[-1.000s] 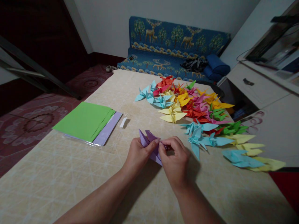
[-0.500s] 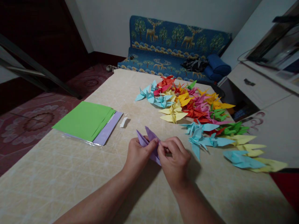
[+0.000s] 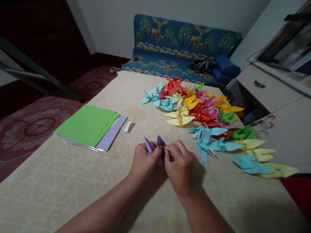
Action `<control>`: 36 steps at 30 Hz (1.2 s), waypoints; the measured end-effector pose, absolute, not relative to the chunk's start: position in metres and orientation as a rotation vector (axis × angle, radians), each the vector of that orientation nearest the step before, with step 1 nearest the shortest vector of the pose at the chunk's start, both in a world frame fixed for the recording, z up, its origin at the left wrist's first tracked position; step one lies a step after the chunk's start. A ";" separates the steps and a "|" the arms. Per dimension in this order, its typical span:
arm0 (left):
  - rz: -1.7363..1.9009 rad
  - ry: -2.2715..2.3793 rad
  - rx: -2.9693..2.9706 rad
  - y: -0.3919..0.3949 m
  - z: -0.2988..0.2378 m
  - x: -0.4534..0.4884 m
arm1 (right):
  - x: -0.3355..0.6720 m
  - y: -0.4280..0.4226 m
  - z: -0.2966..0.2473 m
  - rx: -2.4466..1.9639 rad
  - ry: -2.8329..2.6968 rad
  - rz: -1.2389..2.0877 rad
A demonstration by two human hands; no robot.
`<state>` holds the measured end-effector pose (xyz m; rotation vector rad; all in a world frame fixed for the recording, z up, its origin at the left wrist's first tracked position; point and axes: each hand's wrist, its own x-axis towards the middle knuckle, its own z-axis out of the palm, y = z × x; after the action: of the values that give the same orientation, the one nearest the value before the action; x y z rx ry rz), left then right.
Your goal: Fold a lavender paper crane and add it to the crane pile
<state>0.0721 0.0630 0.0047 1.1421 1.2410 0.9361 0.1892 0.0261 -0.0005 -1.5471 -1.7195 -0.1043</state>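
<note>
A purple origami crane [image 3: 150, 147], partly folded, is held between my two hands above the table's front half. My left hand [image 3: 145, 159] is closed around its left side, the thumb pressed on the paper. With thumb and fingertips together, my right hand [image 3: 179, 160] pinches the crane's right edge near a narrow point. Two purple tips stick up past the left fingers. Its lower part is mostly hidden by both hands. Many finished paper cranes [image 3: 206, 142] in light blue, yellow, red, pink, orange and green lie beyond my right hand.
Green paper sheets [image 3: 85, 124] lie over purple sheets [image 3: 112, 134] in a clear wrapper on the left. A small white strip [image 3: 128, 126] is beside them. A patterned blue sofa [image 3: 165, 60] stands behind the table [image 3: 73, 187]; a white cabinet [image 3: 274, 94] is at the right.
The purple crane has turned slightly in my hands, and its upright tips look shorter and more spread. My right hand has shifted slightly left, still pinching.
</note>
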 end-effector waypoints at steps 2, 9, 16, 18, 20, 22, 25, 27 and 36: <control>0.944 1.250 1.089 0.064 0.004 0.072 | 0.188 0.025 0.000 -1.539 -1.731 -0.103; 0.992 1.234 1.003 0.066 0.003 0.071 | 0.185 0.024 -0.001 -1.503 -1.718 -0.074; 1.020 1.199 0.974 0.067 0.001 0.071 | 0.185 0.022 -0.004 -1.457 -1.739 -0.073; 1.028 1.199 0.952 0.066 0.003 0.071 | 0.185 0.023 -0.004 -1.448 -1.745 -0.074; 1.029 1.205 0.938 0.066 0.006 0.071 | 0.185 0.023 -0.004 -1.447 -1.744 -0.064; 1.027 1.215 0.945 0.065 0.008 0.071 | 0.184 0.022 -0.003 -1.454 -1.731 -0.044; 1.021 1.227 0.985 0.064 0.008 0.071 | 0.184 0.022 -0.003 -1.463 -1.707 -0.020; 1.011 1.232 1.009 0.064 0.007 0.070 | 0.183 0.023 -0.002 -1.472 -1.700 -0.021; 0.977 1.213 1.047 0.064 0.009 0.070 | 0.184 0.023 -0.004 -1.480 -1.679 -0.033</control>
<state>0.0700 0.0643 0.0088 1.0475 1.2133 0.9770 0.1843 0.0225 -0.0045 -1.4801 -1.6794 -0.0334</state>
